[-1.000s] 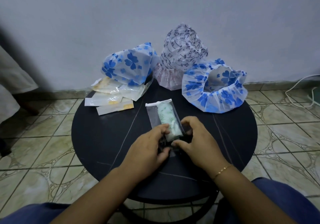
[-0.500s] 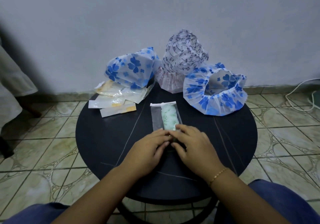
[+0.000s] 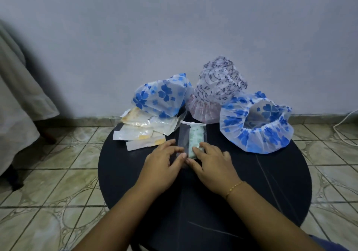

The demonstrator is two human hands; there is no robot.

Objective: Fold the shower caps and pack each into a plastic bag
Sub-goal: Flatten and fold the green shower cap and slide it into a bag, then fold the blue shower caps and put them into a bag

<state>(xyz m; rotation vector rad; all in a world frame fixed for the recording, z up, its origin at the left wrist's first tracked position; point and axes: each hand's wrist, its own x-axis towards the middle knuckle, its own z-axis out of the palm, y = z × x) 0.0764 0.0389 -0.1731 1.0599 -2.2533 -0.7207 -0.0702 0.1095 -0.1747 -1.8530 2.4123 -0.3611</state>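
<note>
A clear plastic bag (image 3: 186, 134) lies flat on the round black table (image 3: 271, 183), with a folded green shower cap (image 3: 196, 137) inside it. My left hand (image 3: 164, 159) presses its fingers on the bag's near left edge. My right hand (image 3: 211, 159) presses on the bag's near right part, over the green cap. Three unfolded caps stand at the back: a blue-flowered cap (image 3: 160, 95) on the left, a black-patterned white cap (image 3: 217, 88) in the middle, and a blue-flowered cap (image 3: 257, 122) with its opening showing on the right.
A pile of empty plastic bags (image 3: 141, 132) lies at the table's back left, partly under the left blue cap. A tiled floor surrounds the table, a wall is close behind. A white cloth (image 3: 17, 103) hangs at left, a white cable (image 3: 346, 124) at right.
Both hands slid forward along the bag and now lie flatter on it. The bag with the green cap rests further back on the table. The camera tilted up.
</note>
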